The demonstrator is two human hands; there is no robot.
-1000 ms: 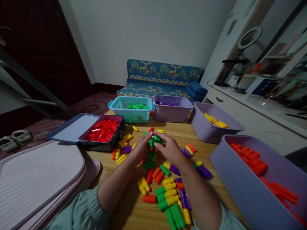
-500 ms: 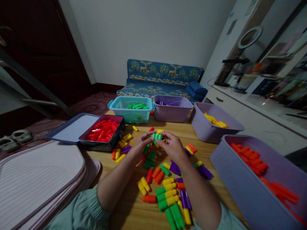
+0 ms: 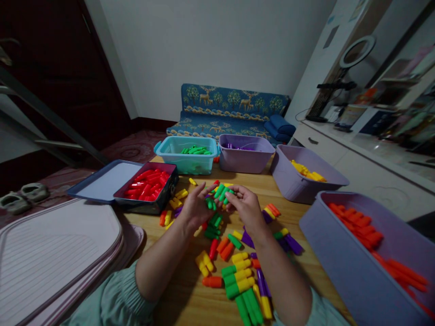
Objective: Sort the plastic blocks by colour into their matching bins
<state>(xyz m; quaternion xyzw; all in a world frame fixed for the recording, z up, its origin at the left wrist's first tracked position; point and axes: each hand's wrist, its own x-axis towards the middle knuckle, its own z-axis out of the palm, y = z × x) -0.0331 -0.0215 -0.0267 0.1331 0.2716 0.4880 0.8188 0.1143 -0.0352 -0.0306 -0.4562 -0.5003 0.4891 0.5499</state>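
Green blocks [image 3: 221, 192] joined side by side are pinched in my right hand [image 3: 245, 204], above the middle of the wooden table. Just left of them, my left hand [image 3: 196, 209] has its palm turned inward and its fingers spread, close to another green piece [image 3: 210, 203]; whether it touches that piece is unclear. Below the hands lie more green blocks [image 3: 213, 226], a red block [image 3: 213, 249] and orange blocks [image 3: 224, 248]. Nearer me is a cluster of green and yellow blocks [image 3: 238, 276].
A case of red blocks [image 3: 118, 195] is at left. Behind stand a teal bin [image 3: 185, 164] and a purple bin [image 3: 243, 164]; two more bins, with yellow [image 3: 290, 185] and orange blocks [image 3: 336, 244], are at right. A blue sofa [image 3: 224, 120] is beyond.
My left hand has opened and drawn slightly away from the green blocks. In my right hand the green blocks have turned and now show as a slanted row.
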